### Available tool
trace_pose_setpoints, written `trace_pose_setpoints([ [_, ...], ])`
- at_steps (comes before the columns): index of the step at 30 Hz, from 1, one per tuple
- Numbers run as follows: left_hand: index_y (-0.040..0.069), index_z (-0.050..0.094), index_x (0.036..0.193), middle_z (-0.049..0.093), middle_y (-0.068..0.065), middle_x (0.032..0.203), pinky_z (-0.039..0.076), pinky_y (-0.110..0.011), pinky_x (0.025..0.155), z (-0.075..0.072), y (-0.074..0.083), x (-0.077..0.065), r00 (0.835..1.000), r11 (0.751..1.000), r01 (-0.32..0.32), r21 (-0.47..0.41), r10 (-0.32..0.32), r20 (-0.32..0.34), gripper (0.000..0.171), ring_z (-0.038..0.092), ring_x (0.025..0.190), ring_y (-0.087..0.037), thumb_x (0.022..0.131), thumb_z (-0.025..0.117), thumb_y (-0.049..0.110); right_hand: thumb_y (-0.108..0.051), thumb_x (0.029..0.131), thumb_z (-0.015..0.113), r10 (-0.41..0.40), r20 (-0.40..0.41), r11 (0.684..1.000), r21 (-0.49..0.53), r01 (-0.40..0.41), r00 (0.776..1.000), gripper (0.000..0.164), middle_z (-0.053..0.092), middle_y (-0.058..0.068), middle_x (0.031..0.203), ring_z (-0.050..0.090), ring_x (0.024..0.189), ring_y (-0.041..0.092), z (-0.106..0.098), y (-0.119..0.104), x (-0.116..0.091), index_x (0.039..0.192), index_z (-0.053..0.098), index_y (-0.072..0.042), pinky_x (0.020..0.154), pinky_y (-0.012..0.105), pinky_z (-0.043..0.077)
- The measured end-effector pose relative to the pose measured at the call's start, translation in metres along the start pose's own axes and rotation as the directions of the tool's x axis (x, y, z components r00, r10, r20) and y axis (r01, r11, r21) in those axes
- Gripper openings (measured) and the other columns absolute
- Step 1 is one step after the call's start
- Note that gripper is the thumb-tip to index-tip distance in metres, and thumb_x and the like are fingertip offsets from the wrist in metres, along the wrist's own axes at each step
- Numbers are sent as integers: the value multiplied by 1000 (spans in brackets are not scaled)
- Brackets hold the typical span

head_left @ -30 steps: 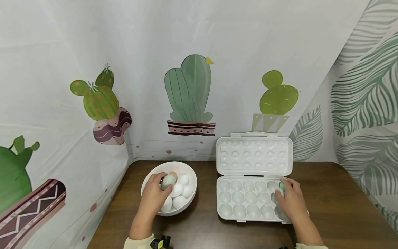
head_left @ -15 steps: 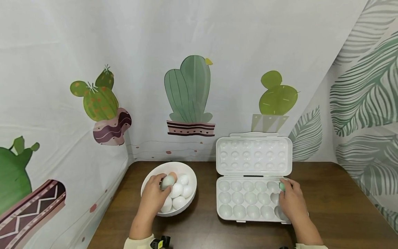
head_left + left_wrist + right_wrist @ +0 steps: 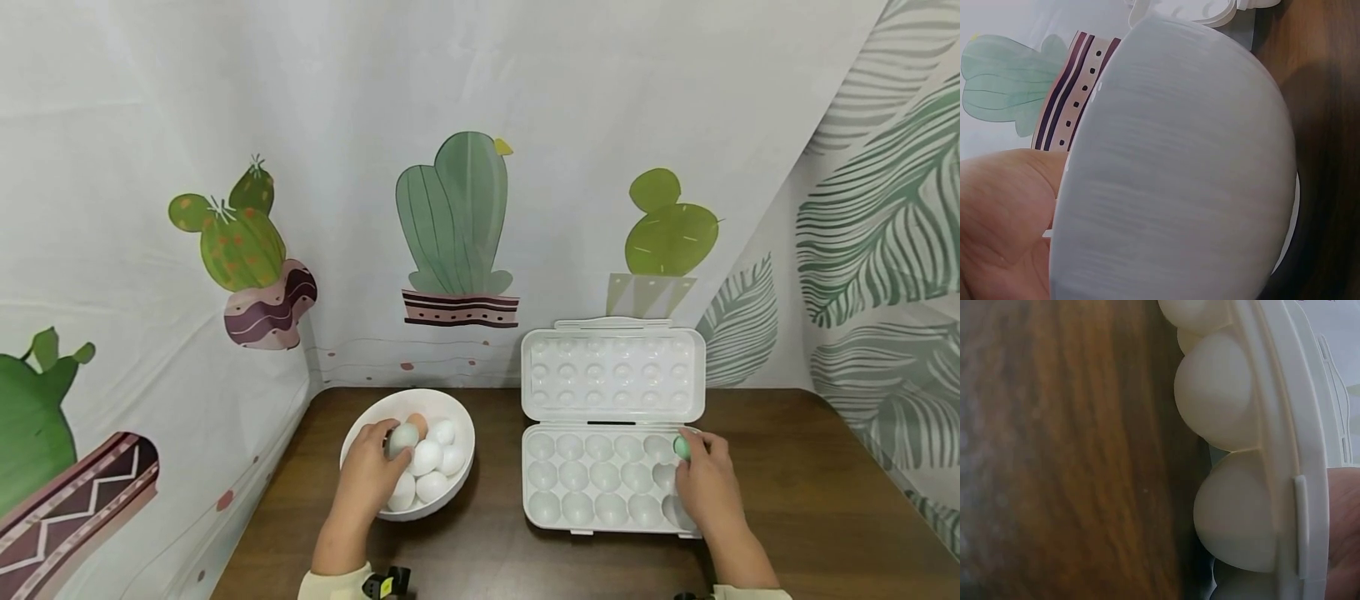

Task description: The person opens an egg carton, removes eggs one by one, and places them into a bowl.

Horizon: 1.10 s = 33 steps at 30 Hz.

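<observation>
In the head view, my left hand [image 3: 370,467] reaches into a white bowl [image 3: 463,475] and grips a pale grey-green egg [image 3: 405,438] between thumb and fingers. Around that egg lie several white eggs [image 3: 427,457] and a brown egg [image 3: 417,426]. My right hand [image 3: 708,479] is at the right end of a white egg carton [image 3: 615,523], its fingers curled round a green egg [image 3: 681,447] at the back right corner. The bowl's side hides most of the left hand in the left wrist view. The carton's edge covers most of the right hand in the right wrist view.
The carton's lid [image 3: 614,408] stands raised behind its tray, against the printed cloth backdrop [image 3: 360,250]. Bowl and carton share a brown wooden table [image 3: 495,550], with bare wood between them. The right wrist view shows the undersides of the carton's rounded cups [image 3: 1235,512].
My right thumb has drawn in from over the neighbouring cups, and more of the green egg shows. The left hand stays almost still with the grey-green egg.
</observation>
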<state>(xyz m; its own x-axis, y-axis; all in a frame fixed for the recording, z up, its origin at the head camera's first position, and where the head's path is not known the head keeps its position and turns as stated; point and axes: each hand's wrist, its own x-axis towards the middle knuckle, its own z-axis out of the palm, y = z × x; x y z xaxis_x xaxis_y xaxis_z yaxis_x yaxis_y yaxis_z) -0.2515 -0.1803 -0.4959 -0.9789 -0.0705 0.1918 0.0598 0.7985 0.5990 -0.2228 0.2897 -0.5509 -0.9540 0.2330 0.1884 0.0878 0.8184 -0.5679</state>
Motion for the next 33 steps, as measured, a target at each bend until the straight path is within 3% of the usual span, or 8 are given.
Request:
trace_pose_setpoints([
  [9, -2, 59, 133, 62, -23, 124, 48, -53, 100, -1, -2, 1, 1000, 1000, 12, 7, -12, 14, 51, 61, 115, -37, 88, 73, 18, -1, 93, 56, -53, -56, 999, 3, 53, 997, 46, 44, 35, 141, 45, 125, 57, 1, 3, 2, 139, 52, 6, 98, 69, 42],
  [17, -3, 60, 132, 62, -24, 124, 48, -53, 101, 0, -4, 1, 1000, 1000, 8, 19, -9, 13, 50, 61, 116, -39, 87, 73, 16, -3, 95, 60, -38, -84, 999, 2, 38, 996, 41, 48, 33, 139, 48, 123, 55, 1, 6, 3, 135, 58, 0, 96, 68, 43],
  [33, -3, 63, 127, 64, -23, 119, 49, -52, 99, 1, -5, 0, 1000, 999, -14, 47, 14, 10, 46, 62, 114, -38, 84, 75, 9, -1, 93, 62, -26, -129, 1000, -1, 26, 991, 38, 52, 33, 135, 50, 122, 55, 1, 3, 2, 131, 61, 0, 95, 68, 44],
])
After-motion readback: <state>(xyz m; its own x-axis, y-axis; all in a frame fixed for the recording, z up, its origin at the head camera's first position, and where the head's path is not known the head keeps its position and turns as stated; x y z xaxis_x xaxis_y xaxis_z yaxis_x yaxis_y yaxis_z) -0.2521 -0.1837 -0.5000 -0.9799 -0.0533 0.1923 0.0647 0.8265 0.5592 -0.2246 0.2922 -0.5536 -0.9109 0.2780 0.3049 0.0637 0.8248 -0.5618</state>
